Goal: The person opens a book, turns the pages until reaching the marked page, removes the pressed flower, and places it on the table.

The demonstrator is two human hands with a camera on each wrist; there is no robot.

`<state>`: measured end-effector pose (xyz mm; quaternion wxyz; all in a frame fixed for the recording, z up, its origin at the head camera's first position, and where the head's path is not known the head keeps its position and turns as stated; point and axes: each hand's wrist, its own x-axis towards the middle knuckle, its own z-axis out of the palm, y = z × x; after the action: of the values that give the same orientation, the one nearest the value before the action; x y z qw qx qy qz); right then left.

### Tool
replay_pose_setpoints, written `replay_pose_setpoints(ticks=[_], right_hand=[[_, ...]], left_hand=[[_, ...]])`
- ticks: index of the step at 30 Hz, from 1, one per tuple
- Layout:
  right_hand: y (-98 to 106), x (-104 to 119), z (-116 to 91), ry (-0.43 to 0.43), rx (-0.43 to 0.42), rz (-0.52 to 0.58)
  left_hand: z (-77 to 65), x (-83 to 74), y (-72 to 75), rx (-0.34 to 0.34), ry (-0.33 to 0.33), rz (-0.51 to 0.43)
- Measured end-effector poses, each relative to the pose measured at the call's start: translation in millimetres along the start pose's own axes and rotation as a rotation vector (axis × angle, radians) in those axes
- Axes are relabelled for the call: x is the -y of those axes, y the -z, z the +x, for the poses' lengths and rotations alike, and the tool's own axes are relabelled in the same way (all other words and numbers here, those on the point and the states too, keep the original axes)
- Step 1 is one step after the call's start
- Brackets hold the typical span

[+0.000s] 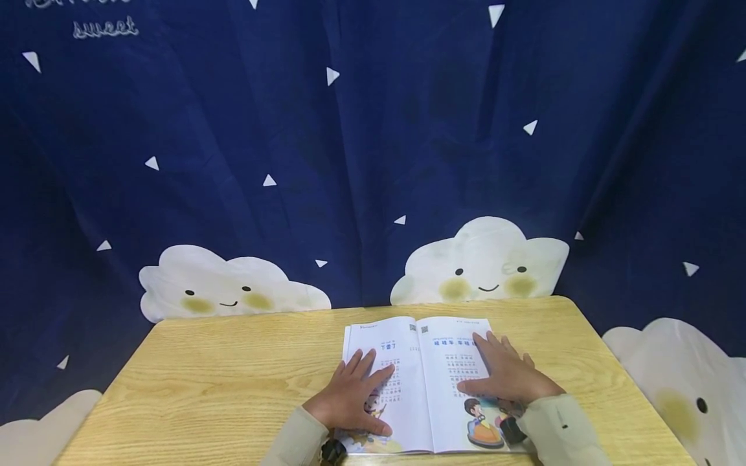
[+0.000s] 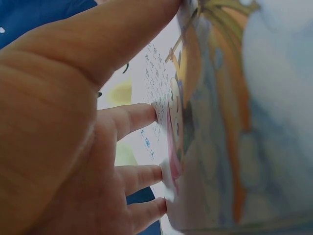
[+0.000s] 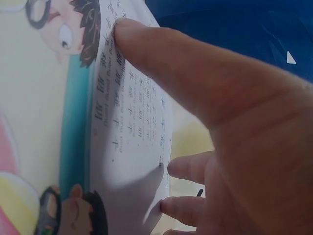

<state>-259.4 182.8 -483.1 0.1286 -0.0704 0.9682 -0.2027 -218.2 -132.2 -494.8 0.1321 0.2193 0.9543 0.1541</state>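
An illustrated book [image 1: 408, 382] lies spread flat near the table's front edge, with Chinese text on both pages. My left hand [image 1: 352, 395] rests on the left page, fingers straight and spread; in the left wrist view its fingertips [image 2: 149, 113] touch the paper beside a coloured drawing. On the right page my right hand [image 1: 509, 372] lies with its fingers extended toward the far outer edge. The right wrist view shows its thumb [image 3: 161, 46] on the printed lines, next to a cartoon of children. Each hand covers part of its page.
The light wooden table [image 1: 221, 375] extends left and right of the book. Behind it hangs a dark blue curtain [image 1: 303, 142] with white triangles and smiling clouds [image 1: 484, 259], close to the table's back edge.
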Motion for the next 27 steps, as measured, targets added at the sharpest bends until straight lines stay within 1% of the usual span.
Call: replay_pose_setpoints(ticks=[4, 12, 17, 25, 27], right_hand=[[-1.4, -0.9, 1.9, 0.011, -0.013, -0.017], [-1.2, -0.5, 2.1, -0.009, 0.006, -0.002], [-2.4, -2.0, 2.1, -0.006, -0.002, -0.011], [-2.3, -3.2, 3.0, 0.003, -0.002, 0.010], [-1.3, -1.9, 3.1, 0.008, -0.006, 0.024]], left_hand=[[0.1, 0.5, -0.2, 0.002, 0.002, -0.004], [0.1, 1.4, -1.0, 0.000, 0.004, -0.004], [0.4, 1.2, -1.2, -0.002, -0.003, -0.011], [2.2, 3.2, -2.9, -0.004, -0.014, 0.005], [1.5, 2.9, -1.2, -0.009, -0.020, 0.008]])
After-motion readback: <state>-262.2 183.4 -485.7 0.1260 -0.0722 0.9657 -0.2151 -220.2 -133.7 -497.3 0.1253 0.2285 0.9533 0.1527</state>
